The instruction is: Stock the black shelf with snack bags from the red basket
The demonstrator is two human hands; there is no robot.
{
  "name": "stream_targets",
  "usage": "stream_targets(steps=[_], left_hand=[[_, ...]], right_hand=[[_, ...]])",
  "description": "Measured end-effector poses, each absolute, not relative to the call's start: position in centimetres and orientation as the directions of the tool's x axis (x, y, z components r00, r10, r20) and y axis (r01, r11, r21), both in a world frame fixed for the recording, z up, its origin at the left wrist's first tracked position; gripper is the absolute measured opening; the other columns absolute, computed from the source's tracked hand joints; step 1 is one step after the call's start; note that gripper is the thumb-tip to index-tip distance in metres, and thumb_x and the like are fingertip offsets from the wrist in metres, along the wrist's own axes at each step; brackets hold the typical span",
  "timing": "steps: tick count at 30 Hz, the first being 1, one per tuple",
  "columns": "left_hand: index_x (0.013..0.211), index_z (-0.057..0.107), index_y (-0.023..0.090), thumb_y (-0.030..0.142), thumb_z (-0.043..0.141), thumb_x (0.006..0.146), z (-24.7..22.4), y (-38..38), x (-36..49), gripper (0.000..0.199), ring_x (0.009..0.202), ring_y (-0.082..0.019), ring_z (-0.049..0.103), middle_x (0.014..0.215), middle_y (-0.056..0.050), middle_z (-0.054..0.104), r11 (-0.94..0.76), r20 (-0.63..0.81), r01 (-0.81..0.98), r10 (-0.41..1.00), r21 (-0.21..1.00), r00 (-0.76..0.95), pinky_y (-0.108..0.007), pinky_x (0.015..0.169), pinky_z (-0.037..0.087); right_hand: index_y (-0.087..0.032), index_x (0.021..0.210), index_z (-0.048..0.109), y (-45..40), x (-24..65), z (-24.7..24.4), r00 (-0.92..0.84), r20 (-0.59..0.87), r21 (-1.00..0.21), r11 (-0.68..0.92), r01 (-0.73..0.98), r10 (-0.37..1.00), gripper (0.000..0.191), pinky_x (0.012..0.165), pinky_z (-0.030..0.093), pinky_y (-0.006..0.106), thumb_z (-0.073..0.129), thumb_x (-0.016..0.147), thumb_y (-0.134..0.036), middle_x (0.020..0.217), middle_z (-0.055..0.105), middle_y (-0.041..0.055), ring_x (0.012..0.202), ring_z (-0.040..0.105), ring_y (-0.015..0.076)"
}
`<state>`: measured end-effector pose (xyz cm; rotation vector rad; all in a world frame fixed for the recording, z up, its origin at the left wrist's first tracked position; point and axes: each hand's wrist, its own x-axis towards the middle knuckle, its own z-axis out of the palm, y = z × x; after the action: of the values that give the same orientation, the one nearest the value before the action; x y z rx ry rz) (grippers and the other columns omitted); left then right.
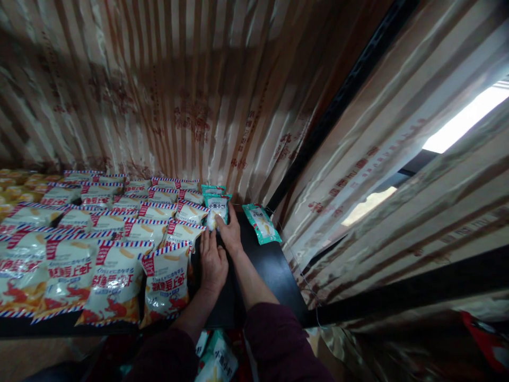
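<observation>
My right hand [231, 232] has a green bag [217, 207] between its fingers, thumb across the front and the other fingers along the right side. The bag stands upright at the far side of the black shelf [274, 278], just right of the white bags [115, 278]. My left hand [213, 262] is palm down on the near side of it, fingers straight and close together, neither clenched nor gripping anything that I can see; their tips reach the bag's foot, but I can't tell whether they touch it.

Directly behind the held bag I see the top of a second green bag [213, 189]. On my left the white bags stand in rows out to the near edge, so that side is tight; yellow bags [14, 188] fill the far left. To the right I have open room: bare shelf runs past my forearm to the slanting right edge, with a lone green bag [261, 225] lying by its far end. A striped curtain [159, 90] closes the far side, and a black post [330, 119] rises near the far right corner.
</observation>
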<state>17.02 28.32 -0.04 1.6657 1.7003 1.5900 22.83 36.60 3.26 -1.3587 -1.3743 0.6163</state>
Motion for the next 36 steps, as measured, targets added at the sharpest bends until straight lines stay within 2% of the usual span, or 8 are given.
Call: stream_targets(steps=[8, 19, 28, 32, 36], left_hand=[[0.129, 0.047, 0.005, 0.008, 0.039, 0.079, -0.1, 28.3, 17.0, 0.051, 0.138, -0.028, 0.025, 0.144, -0.019, 0.038, -0.267, 0.467, 0.545, 0.842, 0.794, -0.268, -0.049, 0.112, 0.026], [0.129, 0.048, 0.009, 0.005, 0.041, 0.074, 0.0, 28.2, 17.2, 0.055, 0.139, -0.029, 0.023, 0.145, -0.018, 0.037, -0.252, 0.458, 0.528, 0.835, 0.811, -0.304, -0.052, 0.111, 0.026], [0.128, 0.048, 0.009, 0.002, 0.04, 0.073, 0.2, 28.1, 17.2, 0.056, 0.139, -0.028, 0.023, 0.145, -0.016, 0.037, -0.284, 0.492, 0.542, 0.822, 0.791, -0.288, -0.052, 0.112, 0.025], [0.124, 0.051, 0.005, 0.001, 0.04, 0.072, 0.4, 27.9, 17.2, 0.053, 0.138, -0.029, 0.025, 0.143, -0.019, 0.038, -0.275, 0.505, 0.576, 0.814, 0.77, -0.287, -0.051, 0.112, 0.027], [0.123, 0.052, 0.008, 0.0, 0.041, 0.071, 0.5, 27.8, 17.2, 0.053, 0.138, -0.029, 0.026, 0.143, -0.018, 0.039, -0.288, 0.53, 0.588, 0.796, 0.756, -0.292, -0.053, 0.11, 0.028]], right_hand=[[-0.022, 0.137, 0.041, 36.5, 22.8, 2.9, 0.213, 0.305, -0.888, 0.197, 0.415, 0.928, 0.067, 0.105, 0.035, 0.039, 0.06, 0.074, -0.036, 0.136, 0.049, 0.0084, 0.124, 0.046, 0.024], [-0.016, 0.138, 0.039, 36.0, 23.2, 3.1, 0.226, 0.27, -0.875, 0.141, 0.463, 0.936, 0.076, 0.105, 0.035, 0.043, 0.061, 0.074, -0.05, 0.134, 0.051, 0.0138, 0.124, 0.046, 0.0276], [-0.017, 0.137, 0.041, 35.7, 23.2, 2.7, 0.228, 0.309, -0.867, 0.174, 0.467, 0.923, 0.075, 0.103, 0.036, 0.042, 0.061, 0.074, -0.051, 0.134, 0.051, 0.0126, 0.123, 0.047, 0.0266], [-0.013, 0.137, 0.039, 35.3, 23.3, 2.9, 0.239, 0.261, -0.878, 0.128, 0.462, 0.935, 0.077, 0.104, 0.036, 0.043, 0.06, 0.074, -0.052, 0.135, 0.05, 0.0153, 0.124, 0.046, 0.0282], [-0.013, 0.136, 0.041, 34.8, 23.3, 3.0, 0.241, 0.255, -0.882, 0.123, 0.456, 0.936, 0.074, 0.105, 0.035, 0.044, 0.059, 0.076, -0.051, 0.135, 0.05, 0.0153, 0.125, 0.046, 0.028]])
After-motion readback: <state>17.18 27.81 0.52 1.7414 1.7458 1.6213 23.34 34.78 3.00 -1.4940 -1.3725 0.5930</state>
